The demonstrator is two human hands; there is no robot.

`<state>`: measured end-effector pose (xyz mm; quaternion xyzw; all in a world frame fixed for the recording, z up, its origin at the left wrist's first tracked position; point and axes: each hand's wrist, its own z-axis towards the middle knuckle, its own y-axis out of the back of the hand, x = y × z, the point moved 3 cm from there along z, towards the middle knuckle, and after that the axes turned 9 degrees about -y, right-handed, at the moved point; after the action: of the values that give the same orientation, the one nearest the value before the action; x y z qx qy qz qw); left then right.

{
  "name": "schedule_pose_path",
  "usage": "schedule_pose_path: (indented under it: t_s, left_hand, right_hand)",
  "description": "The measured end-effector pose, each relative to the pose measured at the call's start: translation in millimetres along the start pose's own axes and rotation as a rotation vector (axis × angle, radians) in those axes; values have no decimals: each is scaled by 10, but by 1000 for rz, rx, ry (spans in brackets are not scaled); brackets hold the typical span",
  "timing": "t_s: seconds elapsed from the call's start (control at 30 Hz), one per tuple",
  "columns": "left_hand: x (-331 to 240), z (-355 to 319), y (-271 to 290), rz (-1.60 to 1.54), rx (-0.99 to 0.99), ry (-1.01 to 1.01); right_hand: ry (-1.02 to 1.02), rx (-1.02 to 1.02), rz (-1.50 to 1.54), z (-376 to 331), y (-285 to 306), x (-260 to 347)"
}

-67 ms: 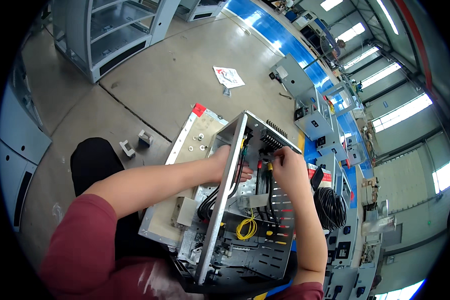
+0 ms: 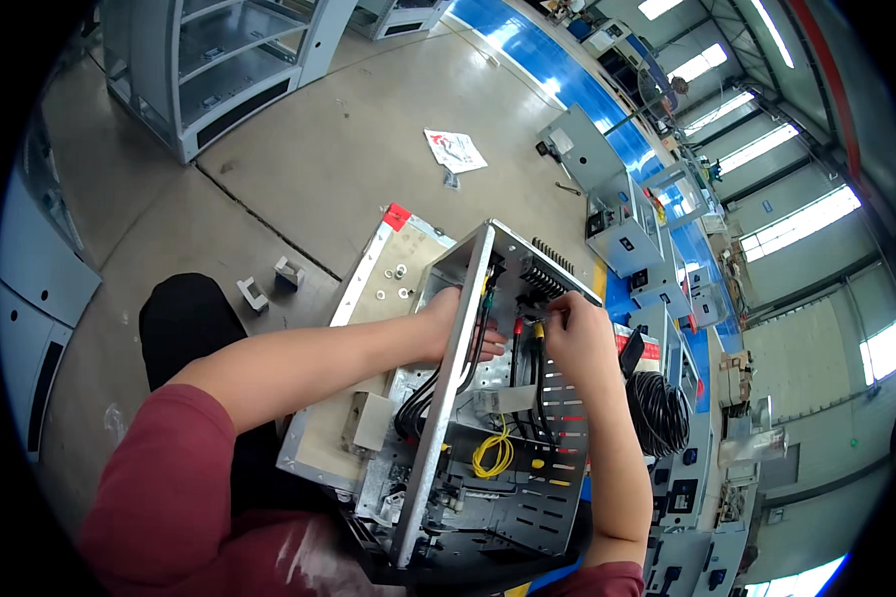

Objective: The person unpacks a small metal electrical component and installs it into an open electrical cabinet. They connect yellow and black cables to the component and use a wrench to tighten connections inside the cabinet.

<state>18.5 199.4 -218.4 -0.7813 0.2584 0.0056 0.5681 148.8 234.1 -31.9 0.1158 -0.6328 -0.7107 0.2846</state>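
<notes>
A grey metal electrical cabinet (image 2: 528, 507) stands open in front of me, with wiring inside. My left hand (image 2: 446, 316) reaches into it behind the bare metal edge; its fingers show past the edge, stretched out near black cables. At the far right part of the cabinet my right hand (image 2: 574, 333) is closed in a pinch beside a black cable with a yellow sleeve (image 2: 540, 331); what its fingertips hold is hidden. Left of that hangs a cable with a red sleeve (image 2: 518, 326). A coil of yellow wire (image 2: 491, 456) lies lower in the cabinet.
A pale board (image 2: 343, 383) with washers (image 2: 400, 272) lies under the cabinet's left side. A coil of black cable (image 2: 659, 416) sits to the right. Small metal brackets (image 2: 253, 296) and a white plastic bag (image 2: 455, 151) are on the floor. Tall cabinets (image 2: 194, 90) stand far left.
</notes>
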Motion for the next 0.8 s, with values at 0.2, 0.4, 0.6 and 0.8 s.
schedule_pose_path:
  t_s: [0.2, 0.4, 0.6, 0.8]
  left_hand:
    - [16, 105, -20, -128, 185, 9]
    - [-1, 23, -66, -219, 148, -17]
    - [-20, -3, -93, -279, 167, -8]
    - [-18, 57, -50, -247, 201, -25]
  right_hand:
    - [-64, 10, -104, 45, -25, -25]
    - [-63, 46, -358, -50, -37, 90]
    - [-27, 250, -565, -487, -332, 169]
    - [-33, 314, -325, -555, -449, 44]
